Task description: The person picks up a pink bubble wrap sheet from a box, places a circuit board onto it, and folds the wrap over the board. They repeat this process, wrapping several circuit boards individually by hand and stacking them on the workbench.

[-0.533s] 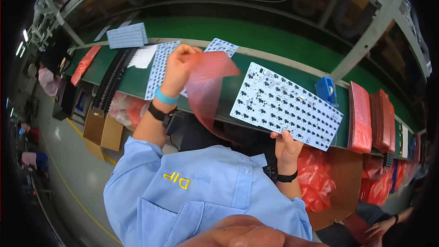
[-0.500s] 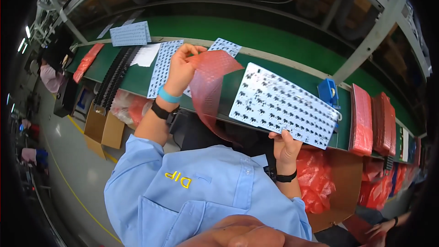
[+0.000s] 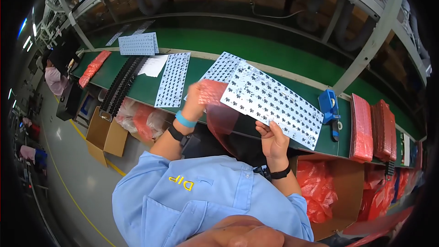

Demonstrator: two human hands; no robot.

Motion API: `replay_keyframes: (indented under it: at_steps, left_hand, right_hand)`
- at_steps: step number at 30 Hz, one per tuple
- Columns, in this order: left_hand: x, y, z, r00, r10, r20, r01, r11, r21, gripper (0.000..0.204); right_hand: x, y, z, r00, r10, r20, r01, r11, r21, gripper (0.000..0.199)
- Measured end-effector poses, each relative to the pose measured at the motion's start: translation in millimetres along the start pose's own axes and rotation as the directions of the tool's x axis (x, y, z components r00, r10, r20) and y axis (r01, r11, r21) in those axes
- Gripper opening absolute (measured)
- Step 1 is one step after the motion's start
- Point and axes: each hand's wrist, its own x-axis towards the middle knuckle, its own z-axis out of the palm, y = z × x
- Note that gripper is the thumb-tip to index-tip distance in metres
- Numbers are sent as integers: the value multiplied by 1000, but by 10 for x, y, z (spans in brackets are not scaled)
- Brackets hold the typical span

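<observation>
My right hand (image 3: 275,142) grips the lower edge of a white keyboard circuit board (image 3: 274,103), thumb on its face. The board is tilted above the near edge of the bench, with rows of black marks across it. My left hand (image 3: 196,100), partly smeared by motion, is closed on a red bubble-wrap bag (image 3: 214,92). The bag hangs down in front of the bench, and its upper part meets the board's left end. Two similar boards lie on the bench behind my hands: one on the left (image 3: 173,80), another (image 3: 222,67) partly covered by the held board.
Right of the board stand a blue tape dispenser (image 3: 327,103) and stacks of red bubble-wrap packs (image 3: 362,128). A black slotted rack (image 3: 122,84), white paper (image 3: 153,66) and upright boards (image 3: 136,45) are on the left. Cardboard boxes (image 3: 350,192) hold red wrap below. A co-worker (image 3: 56,80) is far left.
My left hand has moved down with the bag, bringing it against the board's left end. The board has shifted slightly left in my right hand. The whole view has tilted a little.
</observation>
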Motion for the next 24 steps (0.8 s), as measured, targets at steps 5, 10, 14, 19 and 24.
replay_keyframes:
  at_steps: [5, 10, 14, 19, 24]
  left_hand:
    - [141, -169, -378, 907, -331, -261, 64, 720, -691, 29]
    - [-127, -63, 329, 902, -376, -214, 146, 730, -667, 34]
    - [-264, 142, 842, 920, -268, -287, -13, 710, -704, 35]
    - [-256, 125, 801, 982, -173, -70, 25, 493, -870, 37]
    - [-84, 397, 522, 989, -143, -33, 34, 443, -896, 39]
  right_hand:
    - [-17, 31, 2, 995, 35, 92, -38, 999, 31, 40]
    - [59, 286, 122, 988, 134, 80, -137, 990, 40, 37]
    - [140, 474, 210, 990, 138, 12, -138, 986, 97, 33]
    - [179, 754, 68, 989, 144, 21, -143, 987, -75, 32]
    - [116, 625, -34, 870, -220, 442, 492, 468, -734, 43]
